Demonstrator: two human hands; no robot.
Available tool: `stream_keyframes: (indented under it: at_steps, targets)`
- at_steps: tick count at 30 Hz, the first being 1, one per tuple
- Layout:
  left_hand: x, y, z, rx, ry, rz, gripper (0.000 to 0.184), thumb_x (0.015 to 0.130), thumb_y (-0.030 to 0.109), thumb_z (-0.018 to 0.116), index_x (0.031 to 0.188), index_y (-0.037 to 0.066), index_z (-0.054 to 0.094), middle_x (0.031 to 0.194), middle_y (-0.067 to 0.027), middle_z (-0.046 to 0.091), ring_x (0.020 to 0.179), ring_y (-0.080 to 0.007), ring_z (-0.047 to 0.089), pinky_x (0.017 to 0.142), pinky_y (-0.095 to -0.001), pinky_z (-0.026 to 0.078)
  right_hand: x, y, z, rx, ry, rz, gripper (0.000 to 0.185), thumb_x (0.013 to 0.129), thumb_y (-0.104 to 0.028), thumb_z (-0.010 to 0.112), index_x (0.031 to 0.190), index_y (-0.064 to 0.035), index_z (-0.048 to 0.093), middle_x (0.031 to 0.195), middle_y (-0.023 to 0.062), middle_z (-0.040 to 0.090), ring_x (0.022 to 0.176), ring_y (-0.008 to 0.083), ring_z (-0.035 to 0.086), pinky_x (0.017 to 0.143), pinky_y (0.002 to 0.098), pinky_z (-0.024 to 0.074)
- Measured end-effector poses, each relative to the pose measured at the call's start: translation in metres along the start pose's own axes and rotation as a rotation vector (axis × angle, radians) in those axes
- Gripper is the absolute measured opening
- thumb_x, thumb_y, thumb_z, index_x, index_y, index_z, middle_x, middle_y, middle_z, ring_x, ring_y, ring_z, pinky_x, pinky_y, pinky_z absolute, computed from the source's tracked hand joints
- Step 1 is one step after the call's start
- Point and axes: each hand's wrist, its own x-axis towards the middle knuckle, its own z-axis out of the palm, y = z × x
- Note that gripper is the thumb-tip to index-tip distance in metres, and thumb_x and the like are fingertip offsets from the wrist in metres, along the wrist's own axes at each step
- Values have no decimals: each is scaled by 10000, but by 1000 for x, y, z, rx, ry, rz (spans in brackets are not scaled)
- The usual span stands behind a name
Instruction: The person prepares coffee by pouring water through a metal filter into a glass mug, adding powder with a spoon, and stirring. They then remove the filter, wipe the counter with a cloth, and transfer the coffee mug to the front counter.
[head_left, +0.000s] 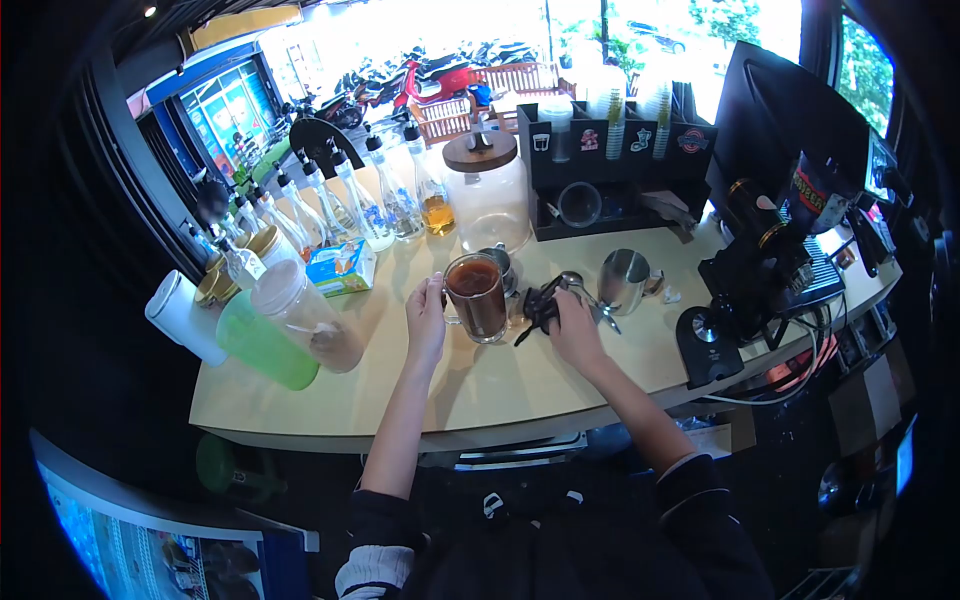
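Note:
My left hand (427, 318) is closed round the handle of a clear glass mug (477, 305) filled with brown liquid. The mug is upright; whether its base touches the counter I cannot tell. To the right of it, my right hand (575, 330) has its fingers curled on a dark bundle (541, 306), whose exact kind is unclear. Shiny spoon-like metal (569, 281) shows beside those fingers. Behind the mug is a small metal cup (499, 262), partly hidden. A steel pitcher (622, 281) stands right of my right hand.
Syrup bottles with pumps (362, 205) line the counter's back left, near a blue-and-white box (341, 268). Plastic tumblers (268, 340) stand at left. A wooden-lidded jar (487, 195) and a black cup organizer (625, 150) are behind. Black coffee equipment (745, 265) with cables occupies the right.

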Motion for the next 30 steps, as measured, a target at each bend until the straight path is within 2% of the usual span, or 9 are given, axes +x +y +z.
stream_keyframes:
  at_steps: [7,8,12,15,17,20,27,29,30]
  targets:
    - [-3,3,-8,-27,33,10,272,998,274,472,828,107,604,698,62,504,621,-26,392,583,-213,313,43,13,35,-123,37,155,436,833,-72,512,1253,21,438,1324,202,465,1293,341,386,1105,539,235]
    - [-3,3,-9,-20,23,13,272,998,274,472,825,108,600,691,65,492,616,-27,379,578,-215,305,49,15,39,-149,33,152,434,828,-93,526,1253,-21,469,1339,170,467,1303,321,378,1104,550,229]
    - [-7,14,-8,-24,43,-4,269,998,274,472,822,113,596,680,68,473,609,-28,361,573,-215,293,55,11,36,-194,-8,100,413,815,-80,507,1227,-51,501,1321,145,489,1292,299,399,1091,559,243]
    - [-6,13,-12,-13,58,0,292,989,251,484,750,103,560,668,81,433,624,-18,342,565,-215,279,51,11,32,-166,-21,40,396,805,-83,508,1200,-71,532,1325,137,490,1294,298,398,1089,572,240]
    - [-4,9,-16,-27,50,18,249,994,272,483,826,124,592,688,73,472,615,-27,364,577,-213,295,49,9,31,-128,-50,24,402,800,-81,507,1202,-76,536,1328,138,491,1301,306,390,1096,566,235]
    - [-2,5,-21,-21,48,-12,238,993,272,486,835,126,589,703,75,482,630,-25,380,590,-213,307,49,6,34,-144,-79,37,416,817,-122,527,1232,-90,534,1353,110,479,1333,299,361,1117,550,207]
    - [-1,7,-26,-20,36,-4,229,990,279,495,850,126,592,735,71,510,656,-22,410,618,-212,329,43,-24,46,-151,-109,39,430,820,-148,522,1246,-89,529,1379,127,464,1335,321,363,1116,567,195]
    - [-4,17,-18,-38,115,-4,287,988,256,493,741,115,533,661,81,411,626,-23,335,569,-217,276,40,-33,51,-141,-133,8,439,824,-163,517,1256,-88,521,1392,135,455,1333,327,370,1112,575,197]
    - [-5,19,-17,-38,112,-3,287,988,256,493,741,115,533,661,81,411,626,-23,335,569,-217,276,39,-37,53,-139,-144,-7,445,827,-167,513,1265,-87,511,1398,137,450,1331,334,373,1110,576,201]
